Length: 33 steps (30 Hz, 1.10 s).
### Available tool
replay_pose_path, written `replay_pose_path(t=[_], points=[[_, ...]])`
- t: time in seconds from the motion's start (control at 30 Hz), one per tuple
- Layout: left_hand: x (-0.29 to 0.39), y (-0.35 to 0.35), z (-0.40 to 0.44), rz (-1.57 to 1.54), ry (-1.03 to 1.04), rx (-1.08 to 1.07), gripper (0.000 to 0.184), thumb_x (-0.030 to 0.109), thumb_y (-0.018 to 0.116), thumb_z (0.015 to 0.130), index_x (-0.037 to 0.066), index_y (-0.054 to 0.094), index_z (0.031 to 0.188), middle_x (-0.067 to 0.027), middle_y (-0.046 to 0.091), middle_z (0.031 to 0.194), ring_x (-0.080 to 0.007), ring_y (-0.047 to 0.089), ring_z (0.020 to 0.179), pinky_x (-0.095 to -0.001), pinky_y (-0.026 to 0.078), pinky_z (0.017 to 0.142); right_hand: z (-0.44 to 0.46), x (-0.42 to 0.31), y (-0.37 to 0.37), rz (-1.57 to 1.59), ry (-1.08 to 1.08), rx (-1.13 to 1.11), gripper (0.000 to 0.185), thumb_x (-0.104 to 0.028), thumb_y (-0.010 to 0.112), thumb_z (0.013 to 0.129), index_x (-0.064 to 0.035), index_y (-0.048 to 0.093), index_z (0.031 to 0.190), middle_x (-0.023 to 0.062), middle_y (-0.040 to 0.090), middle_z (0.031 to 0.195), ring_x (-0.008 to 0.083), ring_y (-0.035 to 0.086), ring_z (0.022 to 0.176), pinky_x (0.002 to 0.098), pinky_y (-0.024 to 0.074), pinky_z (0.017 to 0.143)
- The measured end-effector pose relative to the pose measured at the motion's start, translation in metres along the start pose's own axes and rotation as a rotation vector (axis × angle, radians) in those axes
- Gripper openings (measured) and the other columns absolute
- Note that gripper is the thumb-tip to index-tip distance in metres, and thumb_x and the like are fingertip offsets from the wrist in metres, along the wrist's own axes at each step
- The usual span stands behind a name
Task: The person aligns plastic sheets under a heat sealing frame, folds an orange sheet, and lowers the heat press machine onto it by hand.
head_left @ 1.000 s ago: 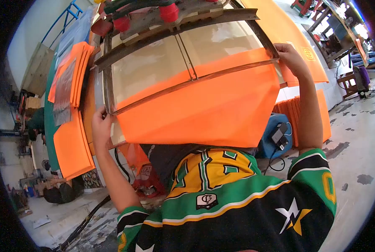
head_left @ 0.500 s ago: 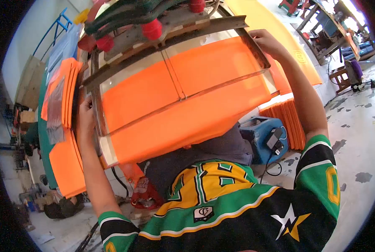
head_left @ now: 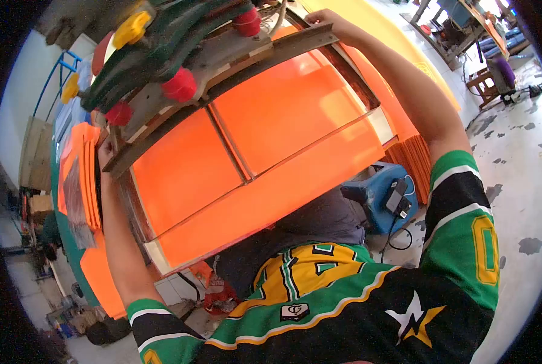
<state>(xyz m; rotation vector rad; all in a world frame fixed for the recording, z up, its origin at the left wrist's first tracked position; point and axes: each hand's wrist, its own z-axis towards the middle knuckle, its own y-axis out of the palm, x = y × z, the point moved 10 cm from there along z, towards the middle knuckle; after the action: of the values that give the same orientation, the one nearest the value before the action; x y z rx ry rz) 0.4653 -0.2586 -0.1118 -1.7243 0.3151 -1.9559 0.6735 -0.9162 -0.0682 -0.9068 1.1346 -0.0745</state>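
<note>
A bright orange sheet (head_left: pixel 283 121) lies over a cream board (head_left: pixel 156 257), whose pale corners show at the near edge. Across the sheet rests a thin dark metal frame (head_left: pixel 246 179) with a crossbar and a paired middle rod. A heavy angled metal bar (head_left: pixel 222 91) crosses its far side. My left hand (head_left: pixel 106 153) is at the left end of this bar, fingers curled and partly hidden. Beyond the bar's right end, my right hand (head_left: pixel 330 27) is closed near the far right corner; what its fingers hold is hidden.
Above the bar stands a green cast machine part (head_left: pixel 155 67) with red and yellow knobs. Orange stacks stand at left (head_left: pixel 89 176) and right (head_left: pixel 411 164). A blue plastic container (head_left: pixel 380 200) carries a black device with a cable. Yellow sheeting (head_left: pixel 380 30) lies at the back right.
Both hands have moved farther from my body along the frame's sides. The orange sheet now reaches the heavy bar, covering the cream strip seen before it. The view has also shifted.
</note>
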Motion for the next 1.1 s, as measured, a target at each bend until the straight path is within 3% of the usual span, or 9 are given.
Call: replay_pose_path(t=[0.03,0.07,0.23,0.3,0.33,0.43,0.57,0.67,1.1], points=[[0.013,-0.004,0.005,0.187,0.058,0.024,0.03,0.024,0.062,0.103,-0.003,0.068,0.116,-0.0044,0.069,0.099,-0.0116,0.063,0.086,-0.0282,0.05,0.076,0.017,0.018,0.0,0.002,0.012,0.004,0.022,-0.017,0.061,0.099,-0.0006,0.073,0.109,-0.004,0.063,0.089,0.0096,0.054,0.079,0.0279,0.046,0.072],[-0.007,-0.012,0.012,0.265,-0.131,0.016,0.029,0.023,0.061,0.104,-0.002,0.067,0.117,-0.0048,0.068,0.102,-0.0148,0.062,0.091,-0.03,0.049,0.08,0.037,0.036,-0.005,-0.052,-0.057,0.075,0.023,-0.022,0.065,0.097,-0.0017,0.074,0.105,-0.0004,0.067,0.087,0.0121,0.059,0.078,0.031,0.0486,0.074],[-0.028,-0.027,0.043,0.151,0.006,0.031,0.027,0.021,0.057,0.106,0.001,0.067,0.122,-0.0038,0.069,0.106,-0.014,0.062,0.092,-0.0303,0.049,0.082,0.063,0.026,-0.011,-0.324,-0.001,0.117,0.025,-0.028,0.069,0.096,-0.0054,0.078,0.104,0.0043,0.075,0.094,0.0178,0.067,0.084,0.0361,0.052,0.081],[-0.033,-0.027,0.049,0.134,0.002,0.026,0.028,0.021,0.058,0.106,0.001,0.068,0.122,-0.0034,0.069,0.105,-0.0138,0.062,0.091,-0.0301,0.048,0.081,0.056,0.019,-0.017,-0.322,0.013,0.153,0.035,-0.036,0.069,0.097,-0.0045,0.078,0.109,0.0131,0.078,0.091,0.0243,0.069,0.08,0.0389,0.0534,0.076],[-0.033,-0.026,0.051,0.125,0.003,0.024,0.028,0.022,0.058,0.106,0.001,0.068,0.122,-0.0032,0.069,0.105,-0.0136,0.062,0.091,-0.03,0.048,0.081,0.06,0.011,-0.017,-0.328,-0.063,0.198,0.033,-0.036,0.068,0.097,-0.0053,0.078,0.105,0.0113,0.076,0.086,0.0209,0.067,0.077,0.0382,0.0528,0.074],[-0.035,-0.023,0.059,0.094,0.002,0.023,0.028,0.023,0.058,0.106,0.001,0.068,0.121,-0.0026,0.068,0.104,-0.0132,0.061,0.09,-0.0296,0.048,0.08,0.051,0.004,-0.018,-0.205,0.089,0.214,0.033,-0.036,0.069,0.096,-0.0053,0.078,0.103,0.0095,0.074,0.081,0.0192,0.065,0.073,0.0368,0.0515,0.07],[-0.037,-0.024,0.064,0.078,0.002,0.024,0.029,0.025,0.059,0.106,0.002,0.069,0.121,-0.0018,0.068,0.102,-0.0127,0.061,0.089,-0.0292,0.048,0.079,0.07,0.024,-0.013,-0.248,0.083,0.164,0.036,-0.04,0.068,0.097,-0.0061,0.079,0.101,0.0083,0.071,0.076,0.0179,0.062,0.068,0.0358,0.0487,0.064],[-0.037,-0.024,0.068,0.075,-0.001,0.029,0.03,0.026,0.06,0.105,0.002,0.069,0.12,-0.0012,0.068,0.101,-0.0123,0.061,0.088,-0.0288,0.048,0.078,0.066,0.019,-0.011,-0.226,0.198,0.141,0.035,-0.039,0.066,0.097,-0.0074,0.079,0.099,0.0093,0.07,0.076,0.0188,0.063,0.07,0.0371,0.0492,0.066],[-0.034,-0.032,0.058,0.076,-0.003,0.058,0.032,0.031,0.062,0.105,0.004,0.071,0.119,0.0014,0.066,0.096,-0.0106,0.059,0.084,-0.0273,0.048,0.075,0.07,0.026,-0.013,-0.207,0.163,0.146,0.034,-0.038,0.066,0.097,-0.0071,0.079,0.1,0.0085,0.07,0.076,0.0183,0.063,0.07,0.0369,0.0494,0.066]])
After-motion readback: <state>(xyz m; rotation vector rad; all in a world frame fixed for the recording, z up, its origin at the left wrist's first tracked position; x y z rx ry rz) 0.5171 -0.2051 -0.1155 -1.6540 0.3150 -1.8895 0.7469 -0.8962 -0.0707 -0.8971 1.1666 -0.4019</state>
